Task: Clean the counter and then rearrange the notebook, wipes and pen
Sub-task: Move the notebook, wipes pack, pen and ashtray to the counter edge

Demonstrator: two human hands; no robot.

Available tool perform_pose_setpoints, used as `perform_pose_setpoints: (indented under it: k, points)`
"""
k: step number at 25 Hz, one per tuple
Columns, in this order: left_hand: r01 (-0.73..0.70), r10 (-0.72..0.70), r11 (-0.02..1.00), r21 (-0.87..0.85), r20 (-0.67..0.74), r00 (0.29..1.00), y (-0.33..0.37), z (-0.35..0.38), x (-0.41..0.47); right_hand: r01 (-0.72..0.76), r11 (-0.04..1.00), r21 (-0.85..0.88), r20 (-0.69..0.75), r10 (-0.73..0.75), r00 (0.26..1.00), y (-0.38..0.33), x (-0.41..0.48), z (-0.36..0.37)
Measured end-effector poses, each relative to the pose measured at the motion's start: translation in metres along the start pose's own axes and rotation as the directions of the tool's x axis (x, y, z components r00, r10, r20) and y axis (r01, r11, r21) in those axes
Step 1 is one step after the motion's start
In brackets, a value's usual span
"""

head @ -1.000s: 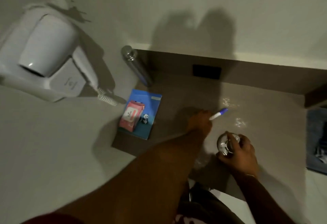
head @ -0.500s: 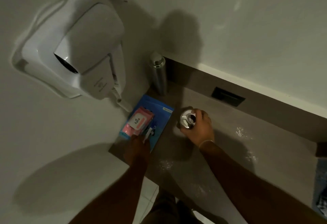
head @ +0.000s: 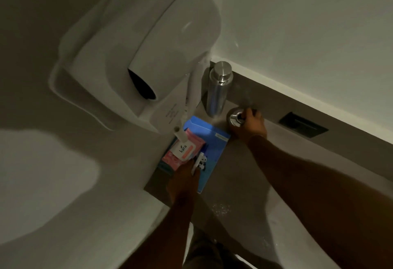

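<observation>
Head view shows me the notebook (head: 209, 151) carrying wipes (head: 182, 151), my left hand (head: 185, 178) pinching the pen (head: 197, 162) on it, right hand (head: 252, 125) gripping a steel cup (head: 235, 118) beside the bottle (head: 217, 90) behind it.

Counter (head: 244, 175) right of notebook (head: 210, 154) lies open; bottle (head: 217, 90) blocks the corner.

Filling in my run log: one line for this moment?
left hand: placing pen on notebook beside wipes | right hand: gripping steel cup by bottle
</observation>
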State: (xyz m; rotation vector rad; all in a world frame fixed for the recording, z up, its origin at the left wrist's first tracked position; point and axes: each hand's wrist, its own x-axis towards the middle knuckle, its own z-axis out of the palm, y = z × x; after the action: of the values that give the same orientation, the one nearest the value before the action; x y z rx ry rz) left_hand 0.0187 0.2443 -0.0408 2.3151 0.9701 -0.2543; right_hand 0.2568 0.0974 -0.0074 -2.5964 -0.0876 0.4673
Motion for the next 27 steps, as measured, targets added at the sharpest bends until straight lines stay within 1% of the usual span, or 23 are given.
perform_pose_setpoints:
  k: [3, 6, 9, 11, 13, 16, 19, 21, 24, 25, 26, 27]
  points:
    - [-0.096, 0.095, 0.995, 0.000, -0.027, 0.995, -0.005, -0.007, -0.008, -0.016, 1.000, 0.004, 0.004, 0.016, 1.000, -0.002, 0.005, 0.002]
    - [-0.253, 0.254, 0.967, 0.040, -0.030, 0.967, -0.012, -0.010, -0.014, -0.048, 0.998, 0.041, 0.030, 0.047, 0.998, -0.004, 0.004, 0.005]
    - [-0.410, 0.429, 0.893, 0.188, -0.071, 0.901, -0.001, -0.015, -0.014, -0.042, 0.996, 0.084, 0.023, 0.040, 0.999, -0.001, -0.010, 0.001]
    - [-0.475, 0.518, 0.830, 0.293, -0.085, 0.851, 0.023, -0.020, -0.008, -0.030, 0.999, 0.010, -0.009, 0.030, 0.999, 0.005, -0.030, -0.004]
    - [-0.556, 0.591, 0.777, 0.294, -0.040, 0.806, 0.052, -0.019, 0.001, -0.048, 0.994, -0.095, -0.043, 0.044, 0.998, 0.020, -0.056, -0.010]
    - [-0.616, 0.646, 0.712, 0.336, 0.028, 0.763, 0.082, -0.010, 0.007, -0.017, 0.968, -0.251, -0.068, 0.000, 0.998, 0.049, -0.096, -0.019]
    - [-0.685, 0.699, 0.651, 0.327, 0.094, 0.709, 0.106, 0.014, 0.001, -0.051, 0.953, -0.300, -0.090, 0.026, 0.996, 0.088, -0.135, -0.029]
    - [-0.697, 0.688, 0.633, 0.337, 0.169, 0.706, 0.120, 0.031, -0.011, -0.102, 0.949, -0.299, -0.104, 0.073, 0.992, 0.117, -0.161, -0.033]
    - [-0.716, 0.702, 0.587, 0.378, 0.204, 0.683, 0.137, 0.063, -0.040, -0.187, 0.949, -0.253, -0.131, 0.157, 0.979, 0.165, -0.200, -0.042]
    - [-0.731, 0.705, 0.579, 0.361, 0.228, 0.671, 0.142, 0.072, -0.054, -0.205, 0.952, -0.228, -0.138, 0.177, 0.975, 0.181, -0.212, -0.044]
    - [-0.759, 0.728, 0.562, 0.328, 0.239, 0.642, 0.145, 0.081, -0.069, -0.219, 0.956, -0.196, -0.151, 0.191, 0.970, 0.196, -0.225, -0.046]
    - [-0.798, 0.769, 0.521, 0.303, 0.240, 0.593, 0.149, 0.095, -0.088, -0.232, 0.959, -0.162, -0.176, 0.204, 0.963, 0.217, -0.240, -0.047]
